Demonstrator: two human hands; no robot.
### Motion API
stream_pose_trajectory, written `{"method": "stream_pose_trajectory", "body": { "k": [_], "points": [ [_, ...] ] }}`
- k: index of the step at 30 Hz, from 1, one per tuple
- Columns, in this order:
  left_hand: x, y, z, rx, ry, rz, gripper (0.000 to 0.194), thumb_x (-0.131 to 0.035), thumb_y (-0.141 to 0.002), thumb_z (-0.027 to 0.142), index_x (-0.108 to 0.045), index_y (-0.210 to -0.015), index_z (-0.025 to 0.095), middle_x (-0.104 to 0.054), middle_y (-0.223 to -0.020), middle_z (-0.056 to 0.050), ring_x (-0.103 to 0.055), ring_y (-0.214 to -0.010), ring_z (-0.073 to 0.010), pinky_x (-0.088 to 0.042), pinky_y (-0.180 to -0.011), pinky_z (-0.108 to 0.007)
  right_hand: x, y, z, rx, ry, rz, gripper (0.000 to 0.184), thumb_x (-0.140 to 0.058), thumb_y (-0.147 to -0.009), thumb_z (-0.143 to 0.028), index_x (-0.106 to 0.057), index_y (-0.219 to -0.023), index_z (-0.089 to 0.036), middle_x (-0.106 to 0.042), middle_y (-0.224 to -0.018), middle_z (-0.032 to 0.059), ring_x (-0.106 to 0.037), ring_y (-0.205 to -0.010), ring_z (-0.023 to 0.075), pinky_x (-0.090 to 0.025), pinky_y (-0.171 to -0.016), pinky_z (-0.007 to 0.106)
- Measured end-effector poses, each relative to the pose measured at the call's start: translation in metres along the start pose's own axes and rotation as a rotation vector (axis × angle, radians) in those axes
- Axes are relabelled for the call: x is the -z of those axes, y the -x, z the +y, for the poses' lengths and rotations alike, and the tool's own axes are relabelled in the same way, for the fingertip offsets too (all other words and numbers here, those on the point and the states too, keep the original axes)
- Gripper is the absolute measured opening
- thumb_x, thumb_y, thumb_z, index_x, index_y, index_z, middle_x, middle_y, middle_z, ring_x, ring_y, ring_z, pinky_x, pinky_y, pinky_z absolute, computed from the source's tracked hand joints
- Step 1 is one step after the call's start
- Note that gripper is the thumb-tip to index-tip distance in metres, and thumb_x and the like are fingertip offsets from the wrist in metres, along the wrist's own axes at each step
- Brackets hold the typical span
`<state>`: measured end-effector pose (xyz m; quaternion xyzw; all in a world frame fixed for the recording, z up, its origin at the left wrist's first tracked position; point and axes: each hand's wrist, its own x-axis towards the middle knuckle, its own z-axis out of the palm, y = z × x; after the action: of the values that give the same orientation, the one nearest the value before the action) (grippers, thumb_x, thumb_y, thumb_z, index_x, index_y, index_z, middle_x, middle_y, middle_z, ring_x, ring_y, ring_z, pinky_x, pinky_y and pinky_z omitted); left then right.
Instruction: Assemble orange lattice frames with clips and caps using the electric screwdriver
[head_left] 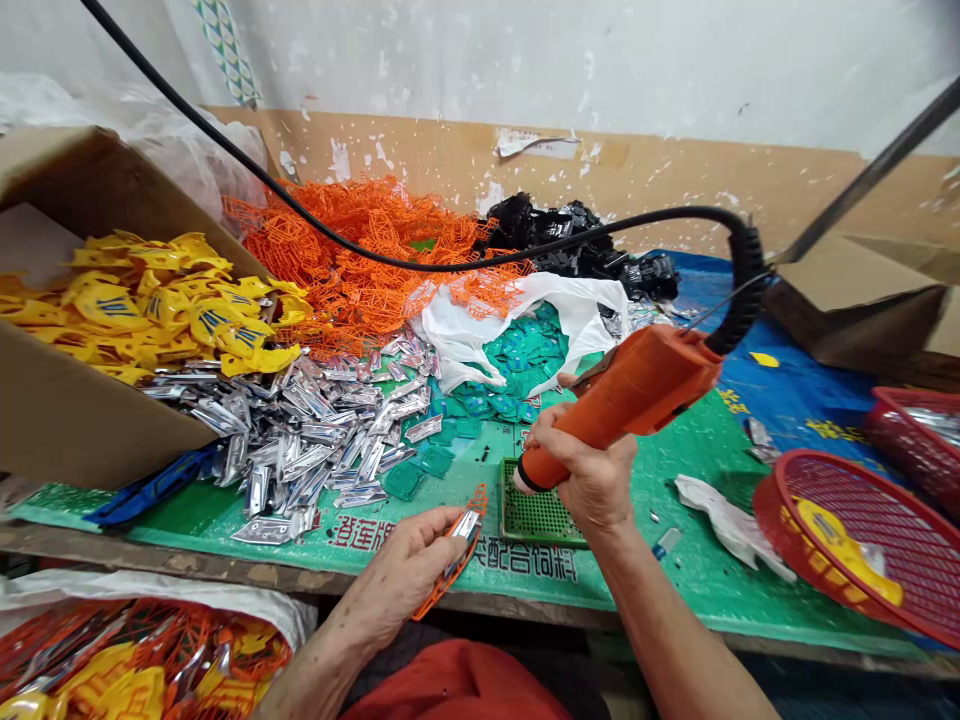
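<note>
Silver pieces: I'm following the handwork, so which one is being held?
The silver piece in the left hand, held together with an orange lattice frame. Unlike it, the pieces in the silver heap lie loose on the green sheet.

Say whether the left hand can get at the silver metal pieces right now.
Probably yes: the left hand sits just in front of the silver metal pieces, with only green mat between them. It is holding an orange plastic frame, though, which may hamper it.

The left hand (397, 580) is pinching low near the edge, while the right hand (592, 475) is gripping tightly, raised further right.
</note>
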<state>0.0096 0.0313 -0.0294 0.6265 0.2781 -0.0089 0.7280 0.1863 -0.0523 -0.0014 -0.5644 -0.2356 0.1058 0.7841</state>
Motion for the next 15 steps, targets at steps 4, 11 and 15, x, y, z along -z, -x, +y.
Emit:
{"method": "stream_pose_trajectory", "body": {
  "k": [4, 11, 15],
  "points": [
    [-0.0001, -0.0006, -0.0024, -0.001, 0.008, 0.010, 0.033, -0.057, -0.082, 0.040, -0.069, -0.102, 0.015, -0.067, -0.085, -0.002, -0.053, -0.076, -0.0165, -0.038, -0.069, -0.025, 0.0013, 0.0003, 0.0032, 0.006, 0.028, -0.031, 0.017, -0.073, -0.062, -0.025, -0.060, -0.071, -0.018, -0.059, -0.063, -0.0016, -0.057, -0.061, 0.0153, -0.049, -0.064, 0.035],
    [-0.0008, -0.0024, -0.0044, -0.001, 0.004, 0.032, 0.032, -0.059, -0.080, 0.039, -0.069, -0.097, 0.015, -0.067, -0.084, -0.002, -0.053, -0.074, -0.0163, -0.038, -0.066, -0.024, 0.0032, 0.0009, 0.0078, 0.009, 0.047, -0.056, 0.014, -0.072, -0.064, -0.025, -0.060, -0.069, -0.018, -0.060, -0.065, -0.0010, -0.057, -0.062, 0.0150, -0.049, -0.063, 0.034],
    [-0.0012, -0.0025, -0.0037, -0.005, -0.036, 0.019, 0.031, -0.056, -0.081, 0.039, -0.068, -0.098, 0.015, -0.066, -0.084, -0.002, -0.052, -0.072, -0.0156, -0.037, -0.065, -0.024, 0.0028, 0.0016, 0.0091, 0.011, 0.041, -0.056, 0.013, -0.072, -0.064, -0.024, -0.061, -0.068, -0.018, -0.061, -0.065, -0.0015, -0.056, -0.060, 0.0137, -0.048, -0.063, 0.033]
  ]
}}
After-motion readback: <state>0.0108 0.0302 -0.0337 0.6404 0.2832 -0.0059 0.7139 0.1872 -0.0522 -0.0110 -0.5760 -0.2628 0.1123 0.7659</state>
